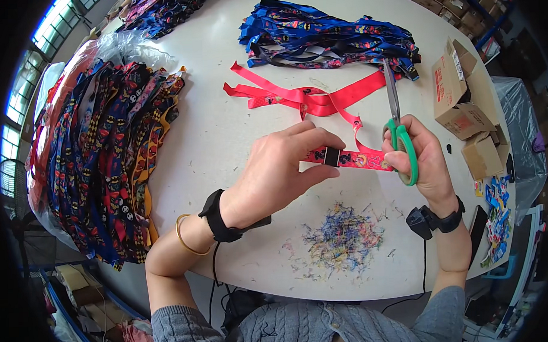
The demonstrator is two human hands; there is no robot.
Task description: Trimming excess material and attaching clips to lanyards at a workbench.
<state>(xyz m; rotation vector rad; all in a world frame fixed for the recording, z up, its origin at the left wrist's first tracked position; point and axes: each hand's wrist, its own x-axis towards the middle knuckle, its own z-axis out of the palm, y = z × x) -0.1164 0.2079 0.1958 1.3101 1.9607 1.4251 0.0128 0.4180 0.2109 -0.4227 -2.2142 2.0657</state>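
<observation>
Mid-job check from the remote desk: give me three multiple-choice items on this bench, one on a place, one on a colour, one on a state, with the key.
1. Where does the heap of thread clippings lie?
A. on the cardboard boxes
B. on the table near the person, below the hands
C. on the blue straps

2. What colour are the handles of the scissors?
A. green
B. yellow
C. black

3. How is the red strap held?
A. lying loose, untouched
B. in the left hand only
C. between both hands

Key:
1 B, the clippings sit on the white table at its near edge.
2 A, the green loops show in the right hand.
3 C, the left hand pinches one end and the right hand's fingers the other.
</observation>
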